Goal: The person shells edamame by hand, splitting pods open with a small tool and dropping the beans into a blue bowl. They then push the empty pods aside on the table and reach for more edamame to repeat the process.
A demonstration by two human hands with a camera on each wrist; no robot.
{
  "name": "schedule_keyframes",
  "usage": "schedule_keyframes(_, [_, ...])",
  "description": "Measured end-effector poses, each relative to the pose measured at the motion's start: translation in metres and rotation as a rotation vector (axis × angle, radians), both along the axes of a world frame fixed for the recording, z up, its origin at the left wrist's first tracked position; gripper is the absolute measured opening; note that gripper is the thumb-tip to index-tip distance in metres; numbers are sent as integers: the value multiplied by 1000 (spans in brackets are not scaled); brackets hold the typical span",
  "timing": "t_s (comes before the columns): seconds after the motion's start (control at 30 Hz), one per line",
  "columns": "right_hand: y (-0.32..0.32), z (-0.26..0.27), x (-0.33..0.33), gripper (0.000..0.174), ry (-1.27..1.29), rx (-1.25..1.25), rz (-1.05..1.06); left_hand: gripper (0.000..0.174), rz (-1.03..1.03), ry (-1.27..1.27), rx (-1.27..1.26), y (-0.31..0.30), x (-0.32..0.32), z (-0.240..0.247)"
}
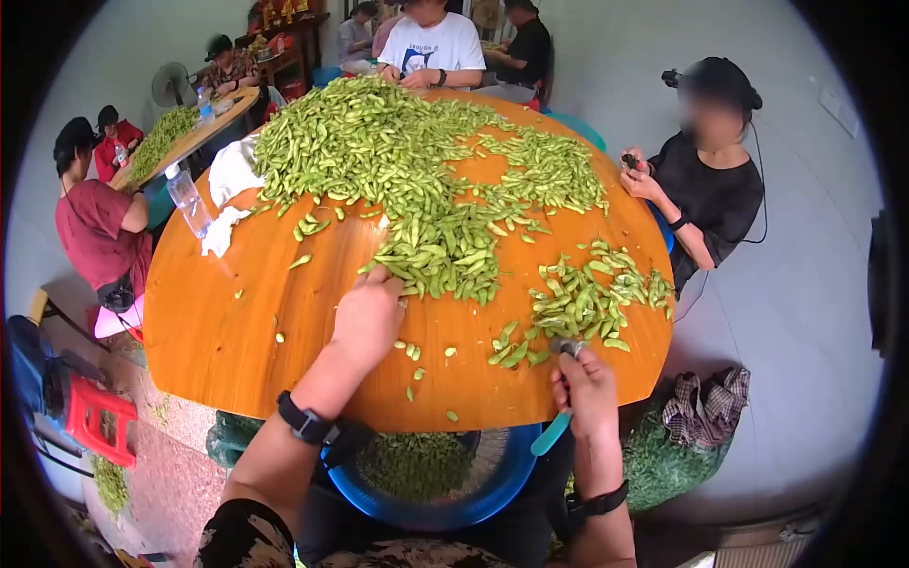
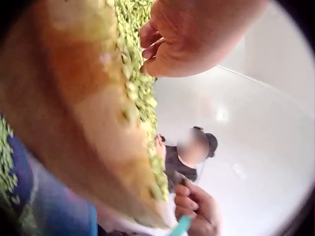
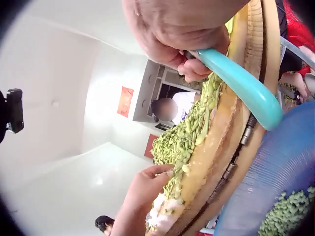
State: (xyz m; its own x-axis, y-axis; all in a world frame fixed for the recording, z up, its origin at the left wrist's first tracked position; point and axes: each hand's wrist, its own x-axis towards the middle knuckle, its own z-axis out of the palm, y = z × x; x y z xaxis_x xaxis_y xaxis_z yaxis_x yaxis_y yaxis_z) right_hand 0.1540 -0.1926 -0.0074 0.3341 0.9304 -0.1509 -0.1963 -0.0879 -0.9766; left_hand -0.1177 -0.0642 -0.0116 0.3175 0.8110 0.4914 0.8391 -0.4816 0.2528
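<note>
Green pods [image 1: 440, 251] lie heaped on the round wooden table [image 1: 246, 331]. At the heap's near edge is my left hand [image 1: 367, 317], its loosely bent fingers touching pods; in the left wrist view, the left hand [image 2: 197, 37] shows nothing gripped between its spaced fingers. My right hand [image 1: 589, 393] grips a small tool by its turquoise handle [image 1: 551, 434], beside a smaller group of pods [image 1: 578, 298]. The right wrist view shows the right hand [image 3: 184, 29] curled round this handle [image 3: 241, 83]; the tool's dark end is mostly hidden by fingers.
Below the table edge stands a blue basin [image 1: 426, 516] holding green beans [image 1: 417, 464]. A bottle [image 1: 189, 201] and white cloth [image 1: 232, 170] lie at the left. A person in black [image 1: 715, 180] sits at the right, another in white [image 1: 434, 47] across. Loose beans [image 1: 412, 352] dot the near side.
</note>
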Motion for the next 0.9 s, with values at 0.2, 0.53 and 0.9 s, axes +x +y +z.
schedule_keyframes(0.2, [-2,3,-24,18,-164,-60,184,18,62,56,-204,3,2,6])
schedule_keyframes(0.53, [13,11,-59,12,-230,6,366,27,-55,283,-10,1,-8,-2])
schedule_keyframes(0.9, [22,21,-77,13,-106,-83,442,30,-340,-703,-771,-48,11,18])
